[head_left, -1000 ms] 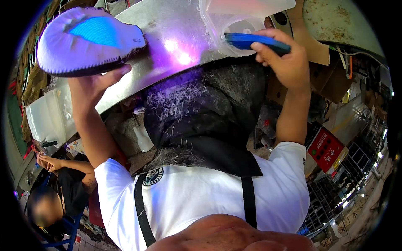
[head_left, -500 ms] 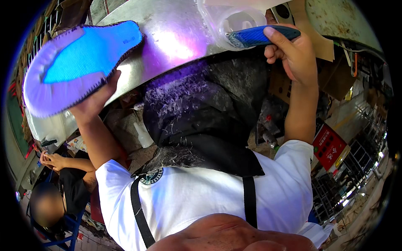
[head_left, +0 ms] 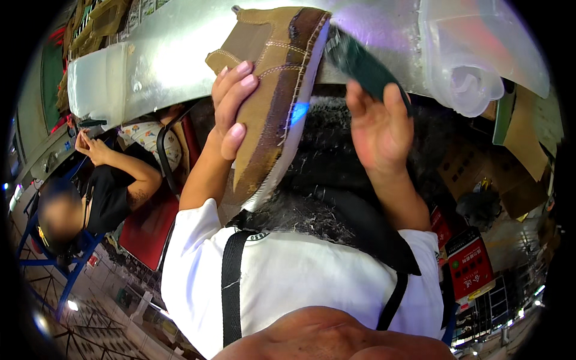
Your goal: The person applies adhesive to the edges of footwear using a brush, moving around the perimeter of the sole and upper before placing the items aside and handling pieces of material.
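Observation:
A brown shoe upper [head_left: 273,81] with pale stitching stands on its side in my left hand [head_left: 233,107], whose fingers wrap round its side. Its stitched bottom edge faces right, and a small blue light patch falls on the pale sole side. My right hand [head_left: 381,132] grips a dark green-handled brush [head_left: 369,71] between thumb and fingers. The brush's greyish tip lies close beside the upper's far end; whether it touches cannot be made out. A black apron [head_left: 324,204] flecked with pale fibres covers my lap below both hands.
Beyond my hands runs a shiny metal worktop [head_left: 174,54]. Clear plastic tubs stand on it, one at right [head_left: 474,90] and one at left [head_left: 99,81]. Another person [head_left: 114,186] sits at the left by a red chair [head_left: 150,231]. Cardboard [head_left: 522,141] lies at the right.
The shoe upper has turned from its blue-lit underside to its brown side and moved right, toward my middle. My right hand with the brush has moved left and nearer to it.

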### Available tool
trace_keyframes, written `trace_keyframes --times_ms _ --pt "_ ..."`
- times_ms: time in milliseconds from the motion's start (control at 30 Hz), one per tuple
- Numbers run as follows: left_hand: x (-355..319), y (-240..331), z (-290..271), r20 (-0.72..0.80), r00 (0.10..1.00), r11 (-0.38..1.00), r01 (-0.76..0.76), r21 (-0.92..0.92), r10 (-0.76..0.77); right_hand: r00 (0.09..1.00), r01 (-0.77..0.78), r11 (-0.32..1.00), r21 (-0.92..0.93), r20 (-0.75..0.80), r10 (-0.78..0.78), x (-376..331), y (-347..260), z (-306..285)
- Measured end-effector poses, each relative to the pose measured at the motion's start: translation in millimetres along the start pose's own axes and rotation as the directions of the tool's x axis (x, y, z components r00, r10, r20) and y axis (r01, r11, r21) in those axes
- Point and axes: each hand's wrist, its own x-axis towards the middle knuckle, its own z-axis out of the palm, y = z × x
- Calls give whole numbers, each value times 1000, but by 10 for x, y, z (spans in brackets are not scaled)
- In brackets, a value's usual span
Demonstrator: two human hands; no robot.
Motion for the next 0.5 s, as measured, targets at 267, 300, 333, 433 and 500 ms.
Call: trace_keyframes --times_ms 267,300,333,433,500 --pt "-121 -78 44 16 997 981 -73 178 71 822 483 519 -705 570 9 -310 -203 222" --pt "-117 -89 68 10 997 982 -81 172 80 781 505 502 -703 619 82 -307 -337 297" --pt "-106 -83 75 2 996 982 -83 172 84 730 526 489 -696 664 160 -306 -465 380" --pt "-74 -88 115 -26 993 981 -114 155 119 753 395 591 -704 616 231 -206 -734 503" --pt "-33 -100 113 -27 986 976 -160 144 166 886 350 630 -694 464 19 4 -688 434"
